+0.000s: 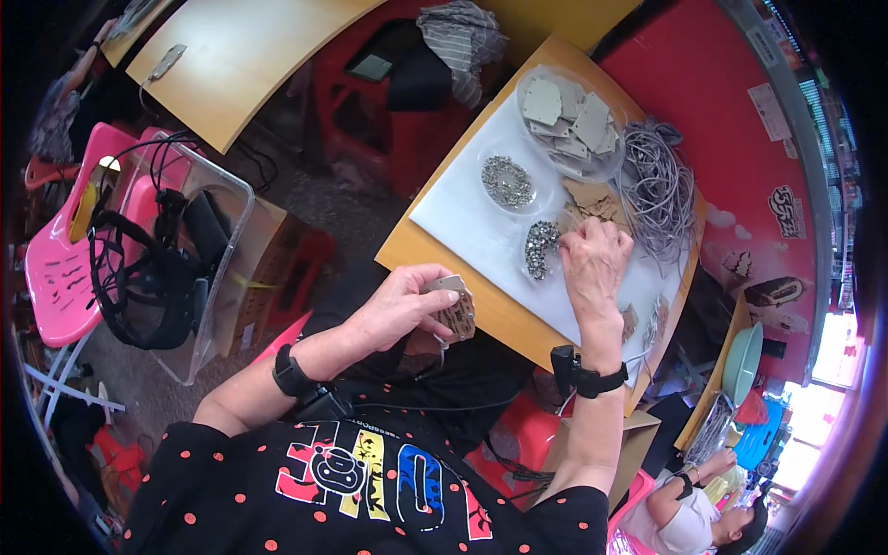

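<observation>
My left hand (403, 303) grips a small tan flat plate (460, 319) with dark markings, in front of the table's near edge. Over the white sheet (462, 222) on the table, my right hand (598, 264) has its fingers drawn together at the edge of a clear dish of small dark and silvery metal pieces (539, 248). Whatever those fingertips hold, if anything, is too small to make out. Beyond that dish sits another clear dish of small silvery pieces (506, 181). Tan scraps (595, 199) lie just past my right hand.
A round clear tub (610, 166) of pale flat plates stands at the table's far side. Beside it is a heap of grey cords (659, 185). A pink chair (65, 259) and a clear bin (227, 250) are at left. Another person (684, 513) sits at lower right.
</observation>
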`<state>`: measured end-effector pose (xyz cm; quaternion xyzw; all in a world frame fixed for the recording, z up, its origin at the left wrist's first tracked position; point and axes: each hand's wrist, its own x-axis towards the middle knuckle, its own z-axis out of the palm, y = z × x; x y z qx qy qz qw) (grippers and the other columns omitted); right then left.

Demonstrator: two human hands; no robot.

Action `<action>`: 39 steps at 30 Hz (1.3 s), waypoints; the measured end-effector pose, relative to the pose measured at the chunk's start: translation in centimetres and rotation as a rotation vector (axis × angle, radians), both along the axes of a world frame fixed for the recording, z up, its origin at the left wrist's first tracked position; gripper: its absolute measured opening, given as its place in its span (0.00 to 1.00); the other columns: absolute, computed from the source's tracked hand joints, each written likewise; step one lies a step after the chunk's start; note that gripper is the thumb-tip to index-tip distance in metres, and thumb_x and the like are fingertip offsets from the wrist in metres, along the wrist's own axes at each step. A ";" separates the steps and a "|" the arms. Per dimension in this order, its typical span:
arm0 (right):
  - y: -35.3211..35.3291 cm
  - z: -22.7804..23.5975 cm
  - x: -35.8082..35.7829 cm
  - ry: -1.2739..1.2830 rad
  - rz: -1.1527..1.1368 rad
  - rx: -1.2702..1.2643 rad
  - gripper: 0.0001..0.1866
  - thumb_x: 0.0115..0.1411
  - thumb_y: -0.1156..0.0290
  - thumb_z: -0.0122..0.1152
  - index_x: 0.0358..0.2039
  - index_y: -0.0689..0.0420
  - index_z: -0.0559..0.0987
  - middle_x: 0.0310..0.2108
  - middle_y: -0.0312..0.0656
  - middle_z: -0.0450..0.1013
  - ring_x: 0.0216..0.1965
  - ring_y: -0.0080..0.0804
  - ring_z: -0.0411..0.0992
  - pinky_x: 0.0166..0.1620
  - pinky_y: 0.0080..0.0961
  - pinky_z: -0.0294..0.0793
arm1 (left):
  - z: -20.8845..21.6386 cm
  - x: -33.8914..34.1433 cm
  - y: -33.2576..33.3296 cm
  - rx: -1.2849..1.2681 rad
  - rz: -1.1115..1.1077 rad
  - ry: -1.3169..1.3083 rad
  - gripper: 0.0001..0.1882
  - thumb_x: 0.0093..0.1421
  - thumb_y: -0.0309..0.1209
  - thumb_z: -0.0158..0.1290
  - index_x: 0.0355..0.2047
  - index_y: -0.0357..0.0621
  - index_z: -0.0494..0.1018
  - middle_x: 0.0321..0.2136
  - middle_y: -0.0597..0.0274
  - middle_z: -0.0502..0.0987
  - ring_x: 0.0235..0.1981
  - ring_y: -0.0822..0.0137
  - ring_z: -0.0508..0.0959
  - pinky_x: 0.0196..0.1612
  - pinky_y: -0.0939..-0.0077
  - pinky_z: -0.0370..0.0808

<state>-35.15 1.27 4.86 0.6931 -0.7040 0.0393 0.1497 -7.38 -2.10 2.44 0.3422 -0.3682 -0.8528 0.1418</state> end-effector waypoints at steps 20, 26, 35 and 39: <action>3.4 0.8 0.8 -1.430 -0.305 -0.053 0.01 0.58 0.79 0.62 0.31 0.62 0.78 0.30 0.39 0.76 0.22 0.17 0.68 0.26 0.13 0.65 | 0.9 -0.8 -0.4 0.075 0.012 0.071 0.10 0.65 0.29 0.50 0.43 0.35 0.71 0.38 0.58 0.77 0.36 0.68 0.80 0.34 0.77 0.83; 5.2 2.1 2.9 -2.137 -0.226 -0.234 0.06 0.58 0.82 0.60 0.37 0.63 0.77 0.32 0.44 0.76 0.25 0.21 0.68 0.30 0.16 0.68 | 1.3 -2.1 -0.9 0.177 0.030 0.118 0.10 0.65 0.28 0.51 0.44 0.35 0.71 0.38 0.59 0.77 0.38 0.69 0.80 0.34 0.78 0.83; 6.4 1.1 4.5 -2.521 -0.333 -0.194 0.09 0.60 0.80 0.60 0.42 0.63 0.78 0.36 0.46 0.76 0.34 0.27 0.74 0.39 0.22 0.77 | 2.0 -3.2 -1.1 0.215 0.070 0.123 0.11 0.65 0.30 0.52 0.44 0.36 0.71 0.37 0.61 0.77 0.38 0.69 0.80 0.36 0.77 0.83; 6.5 1.2 5.3 -2.551 -0.312 -0.184 0.10 0.59 0.81 0.61 0.42 0.63 0.78 0.37 0.46 0.76 0.35 0.28 0.75 0.40 0.22 0.79 | 2.1 -3.0 -1.0 0.250 0.062 0.151 0.11 0.65 0.31 0.52 0.43 0.36 0.71 0.37 0.60 0.77 0.38 0.69 0.80 0.38 0.77 0.83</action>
